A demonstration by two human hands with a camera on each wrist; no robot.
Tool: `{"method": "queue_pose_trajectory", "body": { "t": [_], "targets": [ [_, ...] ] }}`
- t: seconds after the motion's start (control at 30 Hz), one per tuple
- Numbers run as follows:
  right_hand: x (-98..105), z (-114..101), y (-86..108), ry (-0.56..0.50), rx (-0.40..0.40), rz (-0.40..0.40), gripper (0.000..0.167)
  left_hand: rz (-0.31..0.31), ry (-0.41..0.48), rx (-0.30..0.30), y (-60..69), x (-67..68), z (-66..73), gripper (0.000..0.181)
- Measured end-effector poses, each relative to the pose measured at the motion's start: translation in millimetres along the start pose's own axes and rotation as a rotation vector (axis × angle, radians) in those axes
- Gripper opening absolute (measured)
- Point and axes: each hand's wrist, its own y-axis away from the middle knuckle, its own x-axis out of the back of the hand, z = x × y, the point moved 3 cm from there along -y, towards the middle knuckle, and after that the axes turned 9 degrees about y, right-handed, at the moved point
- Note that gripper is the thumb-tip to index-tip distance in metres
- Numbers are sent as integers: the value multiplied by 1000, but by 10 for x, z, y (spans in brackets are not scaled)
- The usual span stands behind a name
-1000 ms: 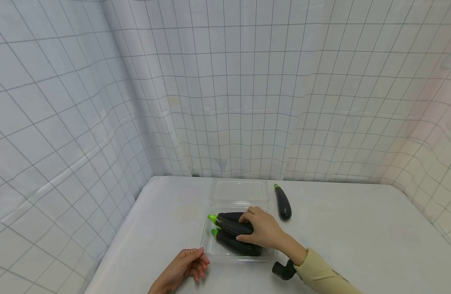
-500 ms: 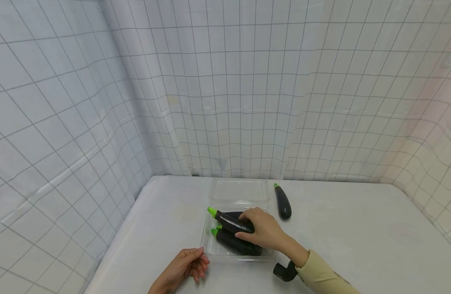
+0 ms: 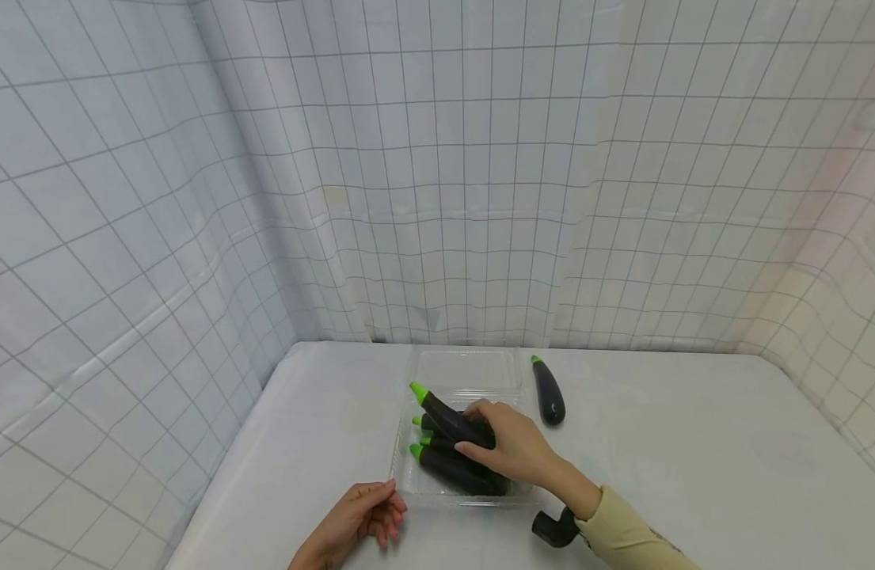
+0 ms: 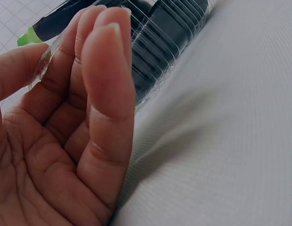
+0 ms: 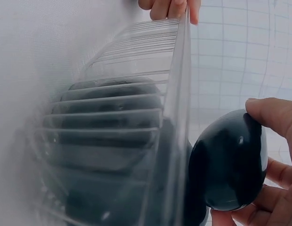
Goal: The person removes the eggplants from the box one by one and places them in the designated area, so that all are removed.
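Observation:
My right hand [image 3: 511, 443] grips the thick end of a dark eggplant [image 3: 447, 416], its green stem end tilted up to the left above the container. The eggplant's rounded end [image 5: 228, 162] shows between thumb and fingers in the right wrist view. Beneath it, several more eggplants [image 3: 458, 473] lie side by side in a clear plastic clamshell container [image 3: 408, 484], its lid folded back. At the container's near left corner, my left hand [image 3: 366, 513] pinches the rim between thumb and fingers; the clear edge [image 4: 42, 66] shows there in the left wrist view.
Another eggplant [image 3: 549, 393] lies on the white table [image 3: 665, 443], right of the open lid [image 3: 467, 370]. A curved black object [image 3: 554, 528] sits by the right sleeve [image 3: 622, 526]. White gridded curtains [image 3: 480, 198] hang behind and along both sides.
The eggplant in my right hand has tilted, its stem end rising away from the others and uncovering the stems below. My left hand stays at the container's corner.

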Motion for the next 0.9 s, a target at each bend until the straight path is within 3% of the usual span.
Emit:
{"method": "queue_pose_trajectory", "body": {
  "t": [0.3,0.9],
  "targets": [
    [51,-11,3,-65,10,71,49,14,-21,1,4,-7,-4,41],
    [121,40,24,-199,36,198,50,-16,-4,-20,14,-27,3,42]
  ]
}}
